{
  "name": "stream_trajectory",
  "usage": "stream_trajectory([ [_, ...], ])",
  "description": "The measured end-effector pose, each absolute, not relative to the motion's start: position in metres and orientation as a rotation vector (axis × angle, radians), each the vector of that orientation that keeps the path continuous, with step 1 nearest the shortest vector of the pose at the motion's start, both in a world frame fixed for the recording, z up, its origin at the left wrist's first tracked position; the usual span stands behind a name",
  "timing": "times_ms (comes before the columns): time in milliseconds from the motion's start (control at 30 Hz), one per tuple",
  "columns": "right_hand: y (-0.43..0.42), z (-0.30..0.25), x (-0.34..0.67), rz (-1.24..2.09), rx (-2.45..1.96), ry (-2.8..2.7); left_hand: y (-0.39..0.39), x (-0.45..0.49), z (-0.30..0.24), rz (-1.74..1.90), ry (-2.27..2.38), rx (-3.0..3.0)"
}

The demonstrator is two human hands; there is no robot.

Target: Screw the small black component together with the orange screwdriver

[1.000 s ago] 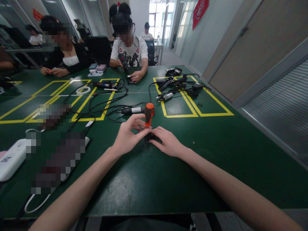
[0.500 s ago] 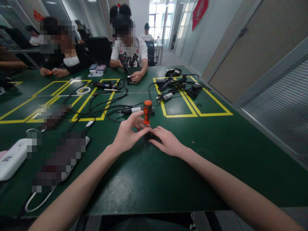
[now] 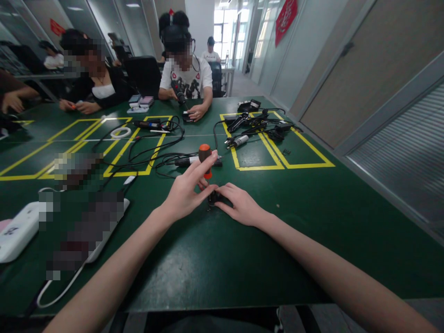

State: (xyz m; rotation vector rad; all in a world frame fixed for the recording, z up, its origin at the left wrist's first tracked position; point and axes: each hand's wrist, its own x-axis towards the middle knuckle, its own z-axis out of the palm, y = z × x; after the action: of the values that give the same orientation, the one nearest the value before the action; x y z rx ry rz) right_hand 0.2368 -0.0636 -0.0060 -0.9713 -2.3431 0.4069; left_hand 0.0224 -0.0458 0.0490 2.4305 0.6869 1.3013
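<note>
An orange and dark screwdriver (image 3: pixel 205 155) stands nearly upright over a small black part (image 3: pixel 214 198), its top leaning slightly left. My left hand (image 3: pixel 185 189) is closed around the screwdriver, its fingers curled along the handle and its thumb low by the shaft. The fingers of my right hand (image 3: pixel 239 203) pinch the black part from the right and press it on the green table (image 3: pixel 215 263). Fingers hide much of the part and the screwdriver's tip. Tiny screw-like bits (image 3: pixel 208 209) lie just in front of the part.
Black cables and adapters (image 3: pixel 256 125) lie at the back right within yellow tape. Another corded black tool (image 3: pixel 151 124) and a white ring (image 3: pixel 120 132) are at back left. White power strips (image 3: pixel 17 231) occupy the left. Across the table a co-worker (image 3: pixel 187 74) holds a power drill.
The screwdriver's handle has tipped a little to the left and lower. My left fingers have moved forward over the handle. My right hand stays in place on the black part.
</note>
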Motion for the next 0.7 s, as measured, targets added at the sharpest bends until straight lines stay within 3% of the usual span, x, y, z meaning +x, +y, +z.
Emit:
stream_trajectory([
  [433,-0.064,-0.007,0.237,0.389,-0.971,-2.340,-0.054,0.022,0.070,1.300,0.719,2.683],
  [700,-0.063,-0.007,0.238,0.395,-0.961,-2.349,-0.049,0.024,0.059,1.444,0.777,2.520],
])
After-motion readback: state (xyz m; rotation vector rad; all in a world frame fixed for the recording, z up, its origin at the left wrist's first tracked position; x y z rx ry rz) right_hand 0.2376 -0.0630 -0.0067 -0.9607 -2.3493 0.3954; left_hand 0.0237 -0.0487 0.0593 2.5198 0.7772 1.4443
